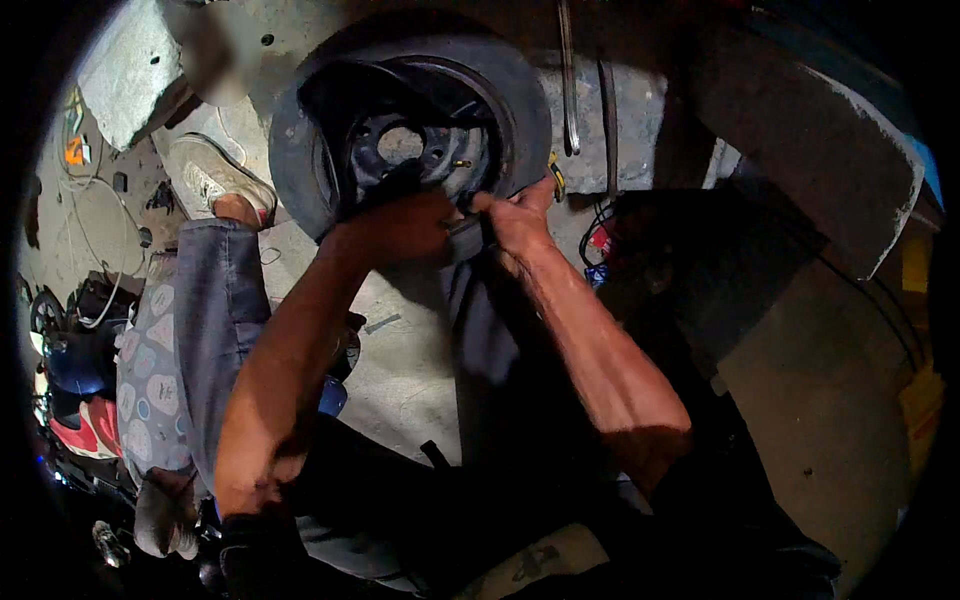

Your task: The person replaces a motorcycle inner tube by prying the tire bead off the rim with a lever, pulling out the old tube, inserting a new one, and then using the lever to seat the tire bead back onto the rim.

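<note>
A small black tyre [298, 155] stands tilted in front of me, with a dark metal rim [385, 135] that has a round hole at its centre. Black rubber [340, 95] bulges inside the tyre's upper left, and a brass-coloured valve stem [461, 163] shows on the right of the rim. At the tyre's near edge my left hand [405, 228] is closed, its fingers partly hidden. My right hand [522, 222] grips the lower right edge of the tyre, thumb towards the middle. Between both hands is a short grey piece [466, 240] that I cannot identify.
A pale concrete block [130, 75] lies at the upper left, near a pale shoe [212, 172] and a grey trouser leg [222, 300]. Long metal bars [568, 85] rest beyond the tyre's right side. A dark panel [820, 150] and cables [860, 270] are at the right.
</note>
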### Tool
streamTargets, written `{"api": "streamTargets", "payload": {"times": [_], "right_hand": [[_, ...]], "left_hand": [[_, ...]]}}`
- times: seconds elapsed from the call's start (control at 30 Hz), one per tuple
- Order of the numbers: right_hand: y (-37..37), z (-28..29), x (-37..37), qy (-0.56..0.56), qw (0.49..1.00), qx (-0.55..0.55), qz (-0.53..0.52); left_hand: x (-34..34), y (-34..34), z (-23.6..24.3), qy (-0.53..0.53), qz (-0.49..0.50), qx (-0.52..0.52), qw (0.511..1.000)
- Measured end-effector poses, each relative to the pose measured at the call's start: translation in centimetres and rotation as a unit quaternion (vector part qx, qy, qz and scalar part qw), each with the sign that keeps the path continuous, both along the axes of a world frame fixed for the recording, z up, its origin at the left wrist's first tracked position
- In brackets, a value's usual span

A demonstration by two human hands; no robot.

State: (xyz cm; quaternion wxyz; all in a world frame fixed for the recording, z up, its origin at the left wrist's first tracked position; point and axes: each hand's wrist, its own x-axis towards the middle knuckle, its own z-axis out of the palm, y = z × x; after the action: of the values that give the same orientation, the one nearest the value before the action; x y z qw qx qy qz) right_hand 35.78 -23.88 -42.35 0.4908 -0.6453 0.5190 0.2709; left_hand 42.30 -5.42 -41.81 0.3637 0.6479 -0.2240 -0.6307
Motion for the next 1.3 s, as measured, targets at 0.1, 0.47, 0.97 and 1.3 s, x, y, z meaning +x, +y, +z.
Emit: {"api": "streamTargets", "payload": {"times": [0.1,0.47,0.97,1.3], "right_hand": [[-0.8,-0.4,-0.3,-0.016,1.000,-0.010,-0.016],[-0.4,-1.0,-0.2,-0.027,0.999,-0.029,0.001],[0.1,-2.0,0.9,-0.119,0.958,-0.171,0.196],[2.7,-0.3,2.2,-0.063,0.971,-0.152,0.173]], "left_hand": [[-2.4,-0.2,-0.2,0.015,0.273,-0.088,0.958],[-4.8,-2.2,-0.2,-0.224,-0.074,-0.051,0.971],[-6.9,-6.7,2.6,-0.356,0.258,0.263,0.859],[-7.9,-4.6,-0.8,-0.468,0.214,0.212,0.831]]}}
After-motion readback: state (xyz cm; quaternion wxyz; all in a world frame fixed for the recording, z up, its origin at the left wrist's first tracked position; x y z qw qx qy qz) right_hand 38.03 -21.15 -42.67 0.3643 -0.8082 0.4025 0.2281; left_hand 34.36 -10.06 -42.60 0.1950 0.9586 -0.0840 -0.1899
